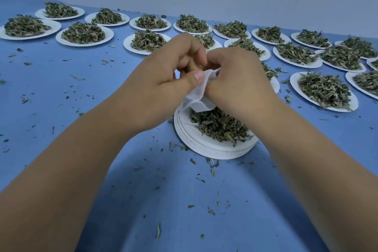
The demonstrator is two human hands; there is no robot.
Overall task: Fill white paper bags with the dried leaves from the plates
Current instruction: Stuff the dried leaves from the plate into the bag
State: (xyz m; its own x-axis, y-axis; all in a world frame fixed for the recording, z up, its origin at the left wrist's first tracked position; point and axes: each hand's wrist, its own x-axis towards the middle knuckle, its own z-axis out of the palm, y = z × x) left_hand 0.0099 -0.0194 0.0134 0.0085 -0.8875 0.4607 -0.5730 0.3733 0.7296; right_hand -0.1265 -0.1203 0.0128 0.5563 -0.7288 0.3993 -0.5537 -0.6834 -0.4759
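Both hands met above a stack of white plates (206, 148) near the middle of the blue surface (81, 92). The left hand (163, 75) had its fingers curled and its thumb pressed flat on the top edge of a white paper bag (197, 97), pinching it. The right hand (235, 80) gripped the bag's other side with its fingers curled under, the fingertips hidden. The bag hung crumpled between them, its lower end just over the dried leaves (221, 128) heaped on the top plate. Further plates of leaves (83, 33) stood in rows behind and to the right, and loose leaf crumbs (212, 164) lay scattered around the stack.
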